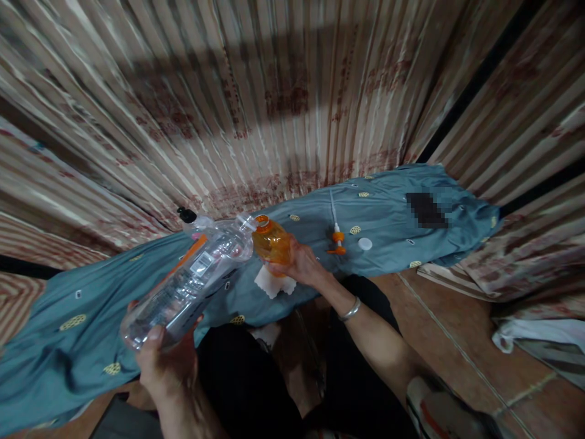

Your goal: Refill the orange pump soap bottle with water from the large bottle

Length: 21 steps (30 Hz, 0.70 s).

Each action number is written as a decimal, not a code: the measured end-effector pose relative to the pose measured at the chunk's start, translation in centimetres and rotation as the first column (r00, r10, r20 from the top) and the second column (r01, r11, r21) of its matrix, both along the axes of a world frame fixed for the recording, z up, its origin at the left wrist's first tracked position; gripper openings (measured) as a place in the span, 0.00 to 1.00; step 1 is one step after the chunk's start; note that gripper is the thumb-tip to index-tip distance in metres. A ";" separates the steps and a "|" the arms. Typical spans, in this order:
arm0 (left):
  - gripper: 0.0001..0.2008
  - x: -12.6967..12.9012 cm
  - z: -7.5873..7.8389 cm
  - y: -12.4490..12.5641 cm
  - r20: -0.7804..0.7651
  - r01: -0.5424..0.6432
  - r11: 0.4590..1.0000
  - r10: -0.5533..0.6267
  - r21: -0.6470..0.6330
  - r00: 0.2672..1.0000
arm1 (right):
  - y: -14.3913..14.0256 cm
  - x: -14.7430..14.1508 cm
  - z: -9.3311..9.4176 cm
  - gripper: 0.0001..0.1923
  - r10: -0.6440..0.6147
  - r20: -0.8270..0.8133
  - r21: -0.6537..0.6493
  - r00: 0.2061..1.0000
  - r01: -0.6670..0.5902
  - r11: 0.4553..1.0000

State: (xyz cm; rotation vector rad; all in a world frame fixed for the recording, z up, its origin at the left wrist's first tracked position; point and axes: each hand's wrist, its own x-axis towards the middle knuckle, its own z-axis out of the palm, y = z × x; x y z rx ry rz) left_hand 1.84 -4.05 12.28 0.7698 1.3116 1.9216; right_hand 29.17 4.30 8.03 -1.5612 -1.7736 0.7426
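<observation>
My left hand (167,353) is closed round the base of a large clear plastic bottle (183,292) with a printed label. That bottle is tilted, its neck pointing up and to the right. Its mouth is close to the open mouth of a small orange bottle (270,244); I cannot tell whether they touch. My right hand (299,262) grips the orange bottle, which leans a little to the left. Beneath it lies a white tissue (275,283). An orange pump head (338,241) with a long white tube lies on the cloth, near a white round cap (365,244).
A blue-green cloth (100,311) with yellow pineapple prints covers the long narrow surface. Behind the clear bottle stands another bottle with a black top (186,214). A blurred-out dark rectangle (427,210) lies to the right. Striped curtains (283,110) hang close behind.
</observation>
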 end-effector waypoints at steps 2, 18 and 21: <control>0.33 -0.1 -0.2 0.2 -0.005 -0.013 1.000 0.013 0.011 1.000 | 0.1 0.0 -0.2 0.40 -0.002 0.001 0.012 1.000 0.002 1.000; 0.34 -0.3 -0.4 0.6 -0.068 -0.018 0.999 0.022 0.051 0.997 | 0.0 0.2 -0.1 0.42 0.009 0.001 -0.024 1.000 -0.009 1.000; 0.36 -0.1 -0.1 0.6 -0.106 -0.004 0.999 0.010 0.052 0.994 | 0.1 0.3 -0.3 0.41 0.014 0.003 -0.002 1.000 -0.014 1.000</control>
